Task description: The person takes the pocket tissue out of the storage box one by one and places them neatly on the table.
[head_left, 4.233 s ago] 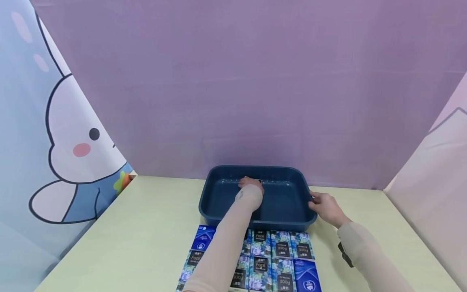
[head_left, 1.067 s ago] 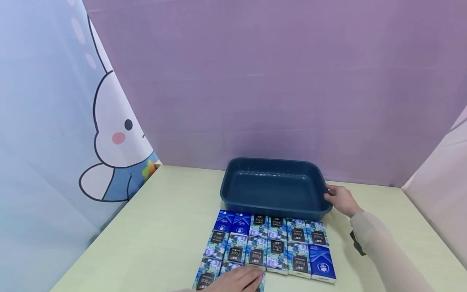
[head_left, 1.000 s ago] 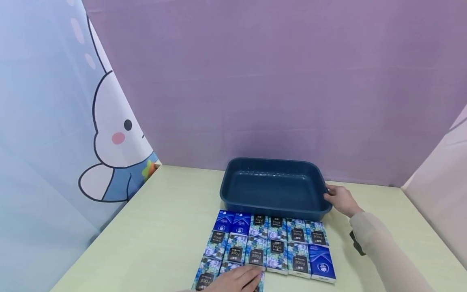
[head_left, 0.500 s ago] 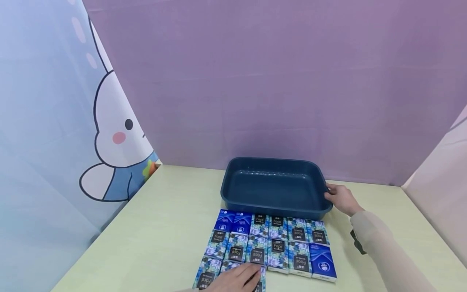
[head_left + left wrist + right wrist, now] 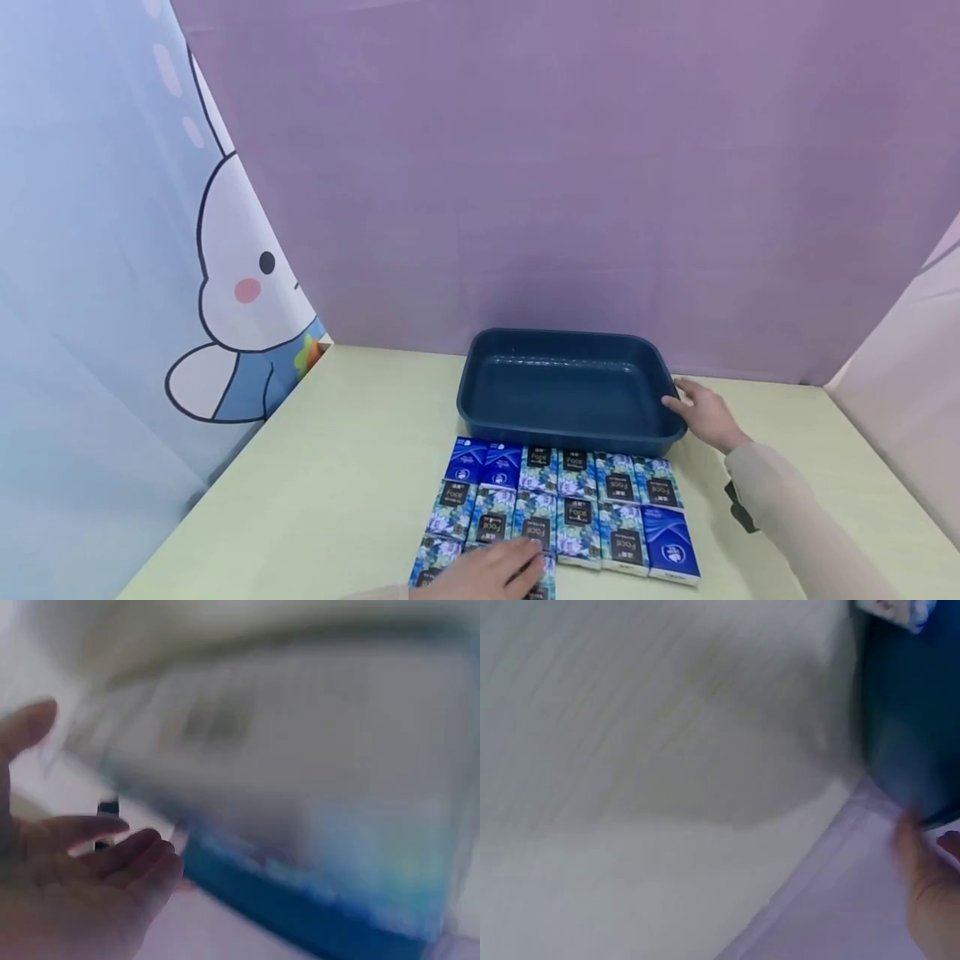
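Observation:
A dark blue plastic tub (image 5: pixel 566 392) stands against the back cloth with nothing seen inside it. In front of it, small tissue packs lie in tight rows, some floral (image 5: pixel 577 529), others plain blue (image 5: pixel 670 542). My left hand (image 5: pixel 483 573) is over the nearest row, at the bottom edge of the head view, and partly covers the packs there. The left wrist view is blurred; that hand (image 5: pixel 90 877) has loose, relaxed fingers. My right hand (image 5: pixel 705 412) is at the tub's right rim, thumb and fingers spread; in the right wrist view the hand (image 5: pixel 934 896) is partly cut off.
The pale table (image 5: pixel 300 483) extends to both sides of the packs. A purple cloth (image 5: pixel 555 183) hangs right behind the tub. Printed cloths with a cartoon rabbit (image 5: pixel 247 258) and pink shapes close off the left and right sides.
My left hand, inside the tub at first, came back to the nearest packs and now moves slightly there. My right hand has loosened its fingers at the tub's rim.

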